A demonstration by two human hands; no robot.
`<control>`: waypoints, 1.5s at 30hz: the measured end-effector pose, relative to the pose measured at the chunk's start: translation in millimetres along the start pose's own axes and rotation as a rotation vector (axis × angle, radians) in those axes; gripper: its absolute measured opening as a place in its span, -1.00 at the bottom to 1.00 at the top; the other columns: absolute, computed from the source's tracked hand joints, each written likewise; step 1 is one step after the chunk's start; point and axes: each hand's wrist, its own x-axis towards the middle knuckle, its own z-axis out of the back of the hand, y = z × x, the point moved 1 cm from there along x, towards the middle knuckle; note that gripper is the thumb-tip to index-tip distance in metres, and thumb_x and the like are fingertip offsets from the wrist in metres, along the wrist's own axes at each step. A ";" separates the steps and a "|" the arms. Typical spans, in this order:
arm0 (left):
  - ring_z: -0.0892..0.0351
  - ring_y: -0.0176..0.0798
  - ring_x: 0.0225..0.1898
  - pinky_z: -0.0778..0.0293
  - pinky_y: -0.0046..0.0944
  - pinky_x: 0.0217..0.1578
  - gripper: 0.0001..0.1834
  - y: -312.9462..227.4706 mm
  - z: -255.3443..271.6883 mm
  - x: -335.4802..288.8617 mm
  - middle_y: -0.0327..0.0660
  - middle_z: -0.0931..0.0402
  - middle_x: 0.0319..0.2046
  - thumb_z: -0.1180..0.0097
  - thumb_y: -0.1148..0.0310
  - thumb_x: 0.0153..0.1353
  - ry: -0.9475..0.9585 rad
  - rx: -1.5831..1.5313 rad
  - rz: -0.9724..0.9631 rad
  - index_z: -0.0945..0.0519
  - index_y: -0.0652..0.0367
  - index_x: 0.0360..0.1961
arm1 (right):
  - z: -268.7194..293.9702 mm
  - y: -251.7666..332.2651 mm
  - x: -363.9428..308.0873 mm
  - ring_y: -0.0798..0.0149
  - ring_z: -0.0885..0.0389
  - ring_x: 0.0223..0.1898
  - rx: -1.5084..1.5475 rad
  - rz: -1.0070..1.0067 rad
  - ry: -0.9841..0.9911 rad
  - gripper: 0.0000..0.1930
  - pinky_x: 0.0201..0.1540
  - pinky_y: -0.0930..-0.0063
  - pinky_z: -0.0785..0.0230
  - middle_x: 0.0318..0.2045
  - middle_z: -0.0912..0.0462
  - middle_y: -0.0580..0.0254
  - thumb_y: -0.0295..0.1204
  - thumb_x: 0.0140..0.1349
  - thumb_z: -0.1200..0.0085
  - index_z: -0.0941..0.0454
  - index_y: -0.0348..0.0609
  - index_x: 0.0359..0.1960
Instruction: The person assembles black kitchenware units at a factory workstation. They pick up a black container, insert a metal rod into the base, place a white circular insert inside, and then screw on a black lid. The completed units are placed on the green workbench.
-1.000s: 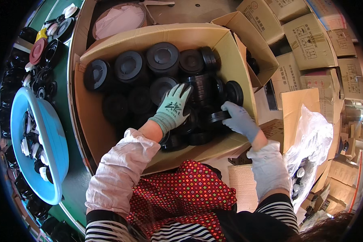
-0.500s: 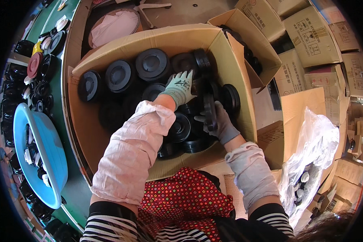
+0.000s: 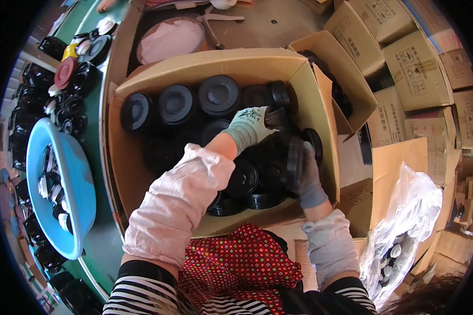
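We record both gloved hands inside the open cardboard box (image 3: 142, 157) at centre frame. The left hand (image 3: 249, 126) is clenched around the top of a stack of black discs (image 3: 278, 118) standing toward the box's right side; the right hand (image 3: 306, 176) grips the same stack lower down, fingers wrapped on its rim.

Risk, in our judgement: the stack is a loose pile held only by side pressure, so discs could slip out and drop among the others if either grip loosens.

Count: three black round caps (image 3: 176, 104) lie face up along the box's upper row; more sit beneath, too dark to number. One blue basin (image 3: 81, 186) at left, one clear plastic bag (image 3: 410, 210) at lower right.
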 end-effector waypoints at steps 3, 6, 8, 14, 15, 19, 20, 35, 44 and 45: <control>-0.71 0.21 0.14 -0.61 0.05 0.16 -0.35 -38.0 38.9 -64.3 0.15 -0.73 0.08 -0.44 0.04 0.28 -0.287 -0.188 -0.083 -0.63 0.25 0.24 | -40.7 2.3 -37.8 0.25 -0.79 -0.13 -0.613 0.170 0.192 -0.40 -0.08 0.28 -0.69 -0.10 -0.80 0.16 0.17 0.61 0.03 -0.62 -0.14 0.21; -0.76 0.00 0.15 -0.60 -0.08 0.19 -0.33 -49.5 66.3 -137.4 0.12 -0.74 0.09 -0.51 0.14 0.27 -0.428 -0.479 -0.074 -0.60 0.28 0.30 | -68.0 -16.4 -73.2 0.34 -0.70 -0.19 -0.798 0.292 0.152 -0.50 -0.12 0.42 -0.62 -0.14 -0.70 0.28 0.06 0.66 0.09 -0.55 -0.09 0.27; -0.66 -0.34 0.06 -0.59 -0.17 0.15 -0.44 -62.7 73.1 -194.2 -0.10 -0.77 0.03 -0.46 0.19 0.37 -0.535 -0.717 -0.003 -0.62 0.31 0.26 | -94.8 -44.5 -100.1 0.41 -0.63 -0.22 -0.886 0.234 0.197 -0.55 -0.15 0.51 -0.57 -0.16 -0.63 0.36 -0.01 0.69 0.13 -0.50 -0.05 0.31; -0.62 -0.41 0.01 -0.56 -0.30 0.10 -0.48 -52.6 68.4 -382.1 -0.27 -0.71 0.03 -0.30 0.12 0.51 -0.743 -1.046 0.380 -0.62 0.27 0.30 | -165.1 -189.3 -145.2 0.47 -0.58 -0.08 -1.444 0.139 0.436 -0.64 0.15 0.47 -0.45 -0.16 -0.62 0.40 -0.20 0.73 0.22 -0.58 -0.12 0.16; -0.62 -0.38 0.05 -0.56 -0.28 0.14 -0.48 -55.1 69.8 -412.4 -0.24 -0.71 0.05 -0.30 0.13 0.52 -0.834 -1.052 0.428 -0.61 0.28 0.32 | -166.7 -210.6 -143.3 0.46 -0.57 -0.03 -1.479 0.046 0.530 -0.63 0.17 0.46 -0.43 -0.12 -0.65 0.34 -0.17 0.71 0.14 -0.61 -0.17 0.12; -0.67 -0.19 0.10 -0.58 -0.19 0.20 -0.46 -56.7 55.6 -513.1 -0.14 -0.70 0.13 0.00 0.07 0.67 -1.036 -0.874 0.431 -0.54 0.31 0.38 | -178.4 -317.5 -151.3 0.41 -0.57 -0.01 -1.609 -0.136 0.774 -0.60 0.18 0.41 -0.41 -0.11 -0.67 0.22 -0.14 0.68 0.02 -0.63 -0.29 0.03; -0.68 -0.16 0.10 -0.59 -0.17 0.19 -0.47 -32.7 39.9 -535.2 -0.13 -0.71 0.14 0.04 0.06 0.68 -1.077 -0.826 0.447 -0.55 0.30 0.36 | -175.6 -346.0 -150.8 0.37 -0.59 -0.02 -1.562 -0.238 0.746 -0.59 0.18 0.39 -0.41 -0.13 -0.67 0.19 -0.14 0.68 0.02 -0.62 -0.31 0.01; -0.64 -0.14 0.18 -0.49 -0.14 0.32 -0.34 119.1 -7.2 -641.5 -0.04 -0.66 0.23 0.22 -0.12 0.69 -1.321 -1.409 0.224 -0.58 0.25 0.33 | -117.7 -511.7 -107.3 -0.21 -0.66 -0.04 -1.982 0.122 1.259 -0.49 0.10 0.08 -0.49 -0.11 -0.71 -0.17 -0.08 0.72 0.19 -0.63 -0.32 0.05; -0.23 -0.01 0.60 -0.11 -0.09 0.59 -0.26 6.3 23.8 -651.6 0.04 -0.25 0.59 0.26 -0.06 0.73 -1.587 -0.974 0.303 -0.17 0.30 0.65 | -159.1 -496.3 -127.1 0.39 -0.65 -0.19 -1.630 0.280 0.898 -0.64 -0.04 0.37 -0.55 -0.23 -0.76 0.20 -0.19 0.58 -0.16 -0.73 -0.32 -0.09; -0.20 0.00 0.62 -0.09 -0.09 0.60 -0.27 9.1 22.9 -645.9 0.05 -0.22 0.60 0.22 -0.02 0.73 -1.554 -0.848 0.336 -0.13 0.30 0.66 | -153.2 -496.0 -123.5 0.38 -0.66 -0.18 -1.681 0.312 0.801 -0.65 -0.04 0.34 -0.55 -0.23 -0.76 0.20 -0.20 0.57 -0.18 -0.73 -0.31 -0.10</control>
